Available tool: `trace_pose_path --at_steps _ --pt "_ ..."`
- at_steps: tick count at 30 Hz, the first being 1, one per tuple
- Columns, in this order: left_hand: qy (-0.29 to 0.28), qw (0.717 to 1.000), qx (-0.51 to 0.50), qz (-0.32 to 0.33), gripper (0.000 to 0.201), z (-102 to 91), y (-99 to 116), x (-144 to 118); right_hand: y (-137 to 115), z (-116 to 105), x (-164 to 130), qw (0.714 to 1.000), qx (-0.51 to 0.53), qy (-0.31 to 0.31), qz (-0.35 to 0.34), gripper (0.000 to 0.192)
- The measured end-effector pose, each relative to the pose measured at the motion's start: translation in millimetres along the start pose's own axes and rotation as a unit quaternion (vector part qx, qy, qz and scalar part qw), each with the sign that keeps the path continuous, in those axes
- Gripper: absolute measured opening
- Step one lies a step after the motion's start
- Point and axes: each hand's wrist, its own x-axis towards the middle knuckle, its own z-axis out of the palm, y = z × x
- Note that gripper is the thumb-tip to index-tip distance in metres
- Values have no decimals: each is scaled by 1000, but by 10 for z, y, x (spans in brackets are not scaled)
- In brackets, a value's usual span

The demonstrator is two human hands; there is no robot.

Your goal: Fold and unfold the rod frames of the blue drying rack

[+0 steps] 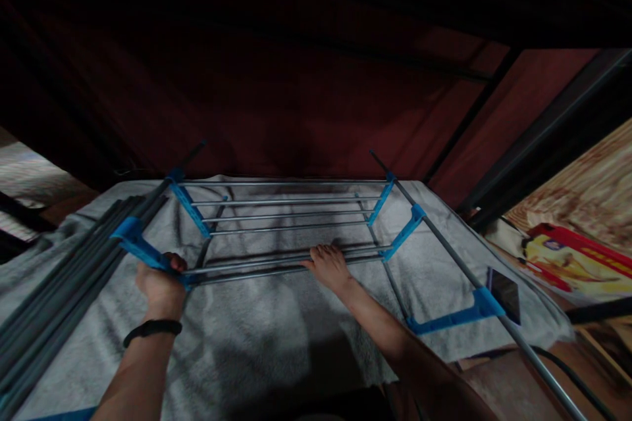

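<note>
Left hand (160, 279): clenched on blue bracket (143, 247) at the rack's near-left corner; keep it steady.
Right hand (330, 266): fingers lie flat on the front rods (247, 268); press evenly.
Rack (291, 210): flat on grey towel (276, 335).
Loose poles (59, 283): left, apart.

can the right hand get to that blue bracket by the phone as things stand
Probably yes. The right hand rests on the grey rods, and only bare towel lies between it and the blue bracket beside the phone.

no legible text, red and yellow package (573, 256) print too blurred
</note>
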Motion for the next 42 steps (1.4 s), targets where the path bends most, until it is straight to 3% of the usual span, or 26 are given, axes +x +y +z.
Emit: trace_pose_path --at_steps 3,13,19,22,25,28,31,35,39,42 --pt "45 997 -32 -48 18 48 58 -40 18 7 57 1000 1 -20 -13 43" --pt "81 994 -44 -65 23 80 21 11 49 -53 91 998 6 -65 -17 48" --pt "59 998 -11 -26 30 16 -81 -5 36 -67 66 998 -2 -61 -10 45" --pt "75 997 29 1 37 -86 -186 -21 36 -52 62 998 -13 -64 -11 44" --pt "65 986 129 88 44 -243 -316 -115 35 -36 54 998 -22 -61 -14 45" --pt "43 946 238 216 42 -408 -445 -312 33 -30 42 998 -28 -51 -15 45" --pt "22 901 308 304 39 -530 -541 -547 28 -35 32 998 -31 -47 -16 44" --pt "-21 803 424 419 53 -612 -591 -761 28 -42 27 998 -36 -51 -17 44" --pt "-142 699 504 488 43 -559 -545 -792 39 -34 22 998 -41 -54 -18 45" --pt "-227 634 540 505 37 -442 -466 -729 47 -22 16 998 -41 -54 -18 48"
